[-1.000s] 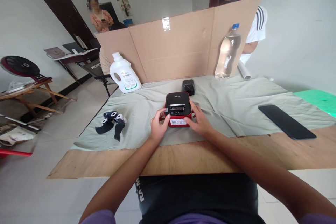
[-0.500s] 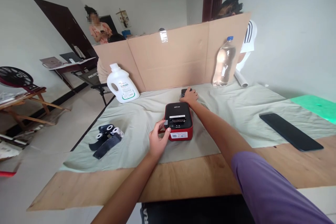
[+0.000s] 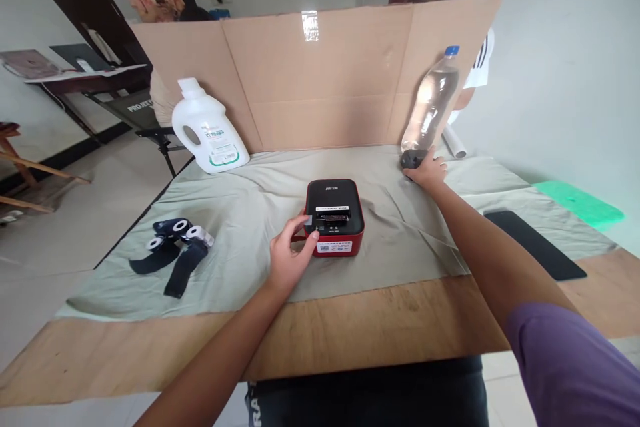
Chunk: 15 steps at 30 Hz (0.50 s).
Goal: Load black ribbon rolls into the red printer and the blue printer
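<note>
A small red printer with a black top (image 3: 334, 215) sits on the grey cloth (image 3: 250, 200) in the middle of the table. My left hand (image 3: 289, 255) grips its front left corner, thumb on the black top. My right hand (image 3: 427, 171) is stretched far out to the right, closed on a small black box (image 3: 411, 159) that rests on the cloth at the foot of the clear water bottle (image 3: 429, 103).
A cardboard screen (image 3: 320, 73) stands along the back. A white detergent jug (image 3: 205, 130) is at back left, dark rolled straps (image 3: 173, 250) lie at left, and a black phone (image 3: 535, 243) lies at right. People are behind the screen.
My right hand left the printer, reached the black box behind it, and has carried it right to the foot of the water bottle. My left hand stayed on the printer.
</note>
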{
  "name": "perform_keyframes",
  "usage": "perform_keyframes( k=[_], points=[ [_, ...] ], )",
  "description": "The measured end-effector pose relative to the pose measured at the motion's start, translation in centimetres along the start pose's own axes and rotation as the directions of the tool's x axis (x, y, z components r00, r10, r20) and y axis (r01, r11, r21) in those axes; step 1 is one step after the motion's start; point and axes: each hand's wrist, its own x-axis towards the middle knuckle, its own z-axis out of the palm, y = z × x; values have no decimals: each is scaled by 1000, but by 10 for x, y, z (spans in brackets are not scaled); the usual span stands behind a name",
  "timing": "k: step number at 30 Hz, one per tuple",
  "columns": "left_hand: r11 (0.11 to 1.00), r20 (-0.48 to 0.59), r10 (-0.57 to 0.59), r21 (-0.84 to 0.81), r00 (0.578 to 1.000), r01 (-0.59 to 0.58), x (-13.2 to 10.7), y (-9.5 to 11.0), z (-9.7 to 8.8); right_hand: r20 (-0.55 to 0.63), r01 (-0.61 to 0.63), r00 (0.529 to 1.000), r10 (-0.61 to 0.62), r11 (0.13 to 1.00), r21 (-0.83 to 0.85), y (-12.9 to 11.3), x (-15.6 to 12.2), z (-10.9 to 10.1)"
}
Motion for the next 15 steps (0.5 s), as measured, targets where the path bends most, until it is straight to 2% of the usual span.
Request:
perform_keyframes(
  k=[3, 5, 7, 8, 9, 11, 12, 15],
  points=[
    [998, 6, 63, 6, 998, -63, 3, -3, -3, -61, 51, 997, -47, 997, 65, -17, -18, -12],
    [994, 58, 113, -2, 992, -113, 9, -6, -9, -75, 167, 985, -155, 963, 211, -32, -41, -19],
    [987, 162, 155, 5, 974, -158, 16, -10, -15, 4, 272, 954, -298, 876, 397, -46, -73, -19],
    [984, 221, 168, 13, 961, -175, 19, -13, -18, 72, 286, 928, -366, 820, 496, -51, -92, -17],
    [983, 271, 173, 19, 947, -185, 21, -15, -21, 132, 280, 894, -427, 766, 579, -57, -112, -12],
    [985, 326, 157, 18, 932, -172, 23, -19, -23, 251, 153, 811, -528, 606, 781, -66, -152, 0],
    [988, 330, 141, 13, 933, -153, 23, -21, -22, 262, 96, 798, -543, 544, 833, -70, -170, 7],
    [994, 304, 106, -13, 947, -107, 19, -22, -19, 223, 8, 826, -518, 405, 914, -80, -209, 19]
  ],
)
